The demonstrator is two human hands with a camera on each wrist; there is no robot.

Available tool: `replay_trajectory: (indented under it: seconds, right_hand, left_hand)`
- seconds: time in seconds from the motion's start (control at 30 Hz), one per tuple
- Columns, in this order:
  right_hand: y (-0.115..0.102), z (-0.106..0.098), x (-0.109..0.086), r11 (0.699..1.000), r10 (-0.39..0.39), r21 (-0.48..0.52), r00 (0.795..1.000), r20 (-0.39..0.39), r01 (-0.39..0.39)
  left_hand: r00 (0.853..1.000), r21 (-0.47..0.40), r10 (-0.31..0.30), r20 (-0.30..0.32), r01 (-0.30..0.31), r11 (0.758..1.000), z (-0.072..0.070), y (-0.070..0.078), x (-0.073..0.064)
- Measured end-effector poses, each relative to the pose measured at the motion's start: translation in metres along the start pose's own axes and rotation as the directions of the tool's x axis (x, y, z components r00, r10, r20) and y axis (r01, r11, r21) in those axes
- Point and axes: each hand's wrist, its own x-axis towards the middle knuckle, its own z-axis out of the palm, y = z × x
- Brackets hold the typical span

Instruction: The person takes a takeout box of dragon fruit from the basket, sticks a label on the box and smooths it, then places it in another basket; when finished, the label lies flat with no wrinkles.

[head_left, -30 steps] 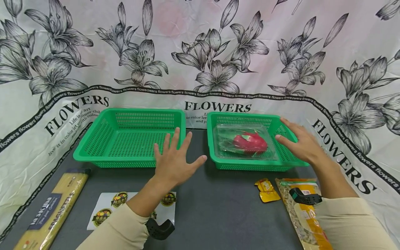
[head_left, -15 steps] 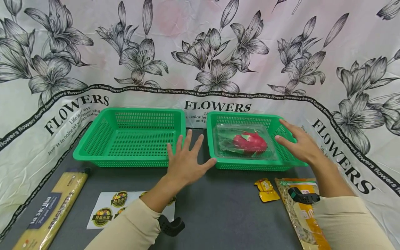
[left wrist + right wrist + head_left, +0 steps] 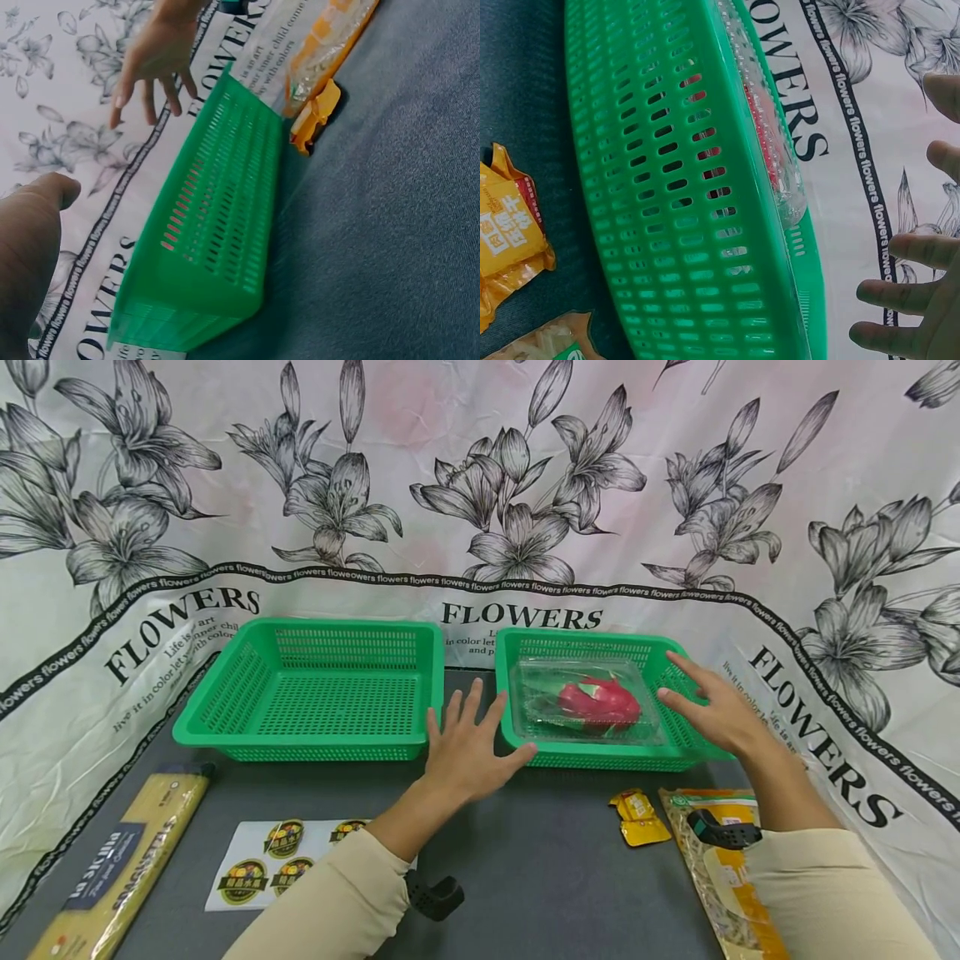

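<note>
A clear plastic box with a red dragon fruit in it lies in the right green basket. My left hand, fingers straight and spread, hovers between that basket and the left green basket, its thumb overlapping the right basket's near left corner in the head view. Over the right end of the same basket my right hand hangs with extended fingers and holds nothing. In the right wrist view its fingers stand apart from the basket wall.
In front of the right basket lie a small yellow packet and a long orange-and-clear bag, partly under the right forearm. A spaghetti pack lies at left. The left sleeve partly covers a sticker sheet. A flowered cloth hangs behind.
My left hand has moved right, from in front of the left basket to the right basket's near left corner. My right hand has shifted only slightly. The baskets and box have stayed put.
</note>
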Motion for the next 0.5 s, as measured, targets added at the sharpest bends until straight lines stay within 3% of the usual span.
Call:
replay_trajectory:
  seconds: [0.5]
  right_hand:
    - [0.004,0.008,0.006,0.996,0.031,0.076,0.998,0.057,-0.035]
  left_hand:
    - [0.999,0.016,-0.010,0.042,0.009,1.000,0.021,0.003,0.012]
